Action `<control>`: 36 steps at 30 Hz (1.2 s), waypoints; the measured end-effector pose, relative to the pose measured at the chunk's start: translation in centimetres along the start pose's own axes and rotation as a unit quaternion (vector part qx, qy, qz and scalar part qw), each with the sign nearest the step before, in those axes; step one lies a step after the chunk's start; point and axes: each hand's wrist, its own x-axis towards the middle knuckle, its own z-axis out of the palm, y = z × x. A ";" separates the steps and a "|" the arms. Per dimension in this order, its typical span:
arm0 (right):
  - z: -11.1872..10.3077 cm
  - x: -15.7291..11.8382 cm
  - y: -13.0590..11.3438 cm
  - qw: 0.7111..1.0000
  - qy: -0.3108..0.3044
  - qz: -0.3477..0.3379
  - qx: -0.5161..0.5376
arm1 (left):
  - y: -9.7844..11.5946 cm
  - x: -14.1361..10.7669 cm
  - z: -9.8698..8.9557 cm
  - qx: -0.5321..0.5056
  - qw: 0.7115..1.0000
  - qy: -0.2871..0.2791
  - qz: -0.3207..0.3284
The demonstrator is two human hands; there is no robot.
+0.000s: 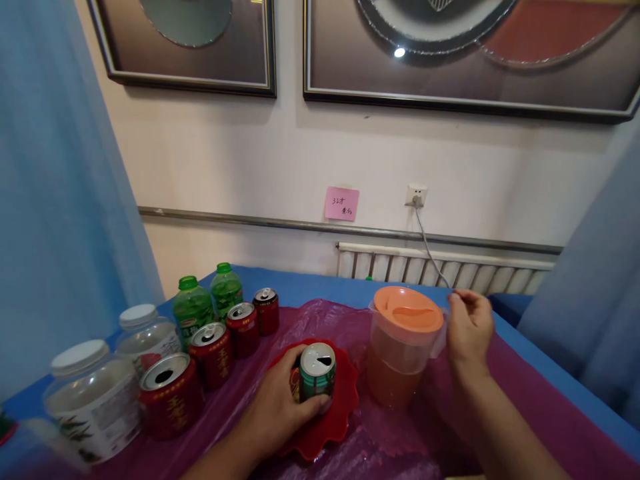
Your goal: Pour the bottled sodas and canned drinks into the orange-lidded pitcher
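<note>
My left hand [285,400] is wrapped around a green drink can [318,380], which stands upright with its top opened. The can is over a red scalloped plate [345,413]; whether its base touches the plate is hidden. Just right of it stands a clear plastic pitcher [395,380] with an orange lid [407,310] and pale orange liquid inside. Close beside the pitcher's handle, my right hand [470,327] has its fingers curled together. What those fingers hold, if anything, I cannot make out.
Several red cans [173,400] form a slanting row on the left. Behind them are two green bottles [193,310] and two clear jars [95,407] with white lids. Purple plastic sheeting [320,317] covers the blue table [295,280]. A cord [427,247] runs down from the wall socket.
</note>
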 end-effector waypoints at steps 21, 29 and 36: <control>1.5 -12.7 -5.0 0.801 -0.556 -0.099 -0.199 | 1.4 -0.9 -0.6 -0.009 0.998 0.009 0.059; 1.7 -13.7 -4.3 0.801 -0.559 -0.074 -0.201 | 0.5 -0.9 -0.2 -0.003 0.997 0.007 0.077; 2.1 -14.5 -4.1 0.815 -0.555 -0.038 -0.164 | 0.6 -0.9 -0.1 -0.013 0.998 -0.014 0.066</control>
